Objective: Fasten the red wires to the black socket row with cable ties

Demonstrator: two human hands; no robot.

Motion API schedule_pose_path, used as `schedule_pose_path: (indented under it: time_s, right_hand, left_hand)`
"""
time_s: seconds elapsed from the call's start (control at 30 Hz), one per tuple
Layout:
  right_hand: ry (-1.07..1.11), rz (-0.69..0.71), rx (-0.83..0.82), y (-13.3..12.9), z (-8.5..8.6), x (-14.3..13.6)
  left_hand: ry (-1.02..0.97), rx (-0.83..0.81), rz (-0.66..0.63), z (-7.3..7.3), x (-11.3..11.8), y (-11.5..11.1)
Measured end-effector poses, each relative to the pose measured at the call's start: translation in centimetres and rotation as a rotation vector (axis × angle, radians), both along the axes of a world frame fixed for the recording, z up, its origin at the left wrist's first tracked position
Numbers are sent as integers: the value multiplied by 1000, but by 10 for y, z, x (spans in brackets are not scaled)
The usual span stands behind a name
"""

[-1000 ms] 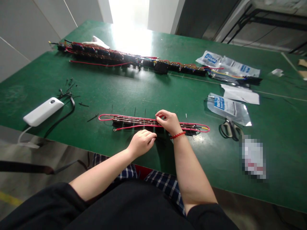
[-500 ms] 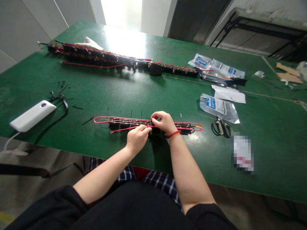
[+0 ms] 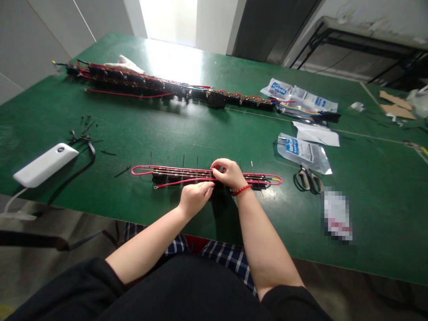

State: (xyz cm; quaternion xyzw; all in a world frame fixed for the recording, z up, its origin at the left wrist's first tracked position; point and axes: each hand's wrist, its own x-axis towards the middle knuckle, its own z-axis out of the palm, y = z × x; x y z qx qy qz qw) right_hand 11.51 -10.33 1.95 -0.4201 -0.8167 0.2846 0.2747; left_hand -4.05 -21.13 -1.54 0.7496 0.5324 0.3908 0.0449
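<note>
A long black strip assembly (image 3: pixel 180 174) lies crosswise before me on the green table, with a red cable (image 3: pixel 187 179) looped along it. The cable's free end at the left carries a ring terminal (image 3: pixel 155 187). Thin black cable ties (image 3: pixel 183 160) stick up along the far side. My right hand (image 3: pixel 229 173) is over the middle of the strip, thumb and forefinger curled together in a pinch. My left hand (image 3: pixel 196 198) is closed at the near edge, its fingertips close to the red cable. What either hand grips is too small or hidden to make out.
Scissors (image 3: pixel 308 180) lie at the right, below plastic bags (image 3: pixel 302 154) and a white paper (image 3: pixel 316 133). Another long wired assembly (image 3: pixel 150 84) stretches across the back. A white device (image 3: pixel 47 165) and tie scraps (image 3: pixel 83 136) sit at the left.
My left hand has shifted slightly right and toward me, its fingertips closer to the right hand. The right hand keeps its pinch at the strip's middle. The view has tilted slightly.
</note>
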Motion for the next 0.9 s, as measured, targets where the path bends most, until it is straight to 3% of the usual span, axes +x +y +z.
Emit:
schedule_pose_path:
  time_s: [0.37, 0.6, 0.9]
  right_hand:
    - [7, -4, -9, -1, 1, 0]
    - [-8, -9, -4, -1, 2, 0]
    - [-34, -4, 65, -5, 2, 0]
  left_hand:
    - [-127, -108, 127, 2, 6, 2]
    - [-456, -346, -19, 0, 12, 8]
    - [-528, -375, -51, -3, 10, 10]
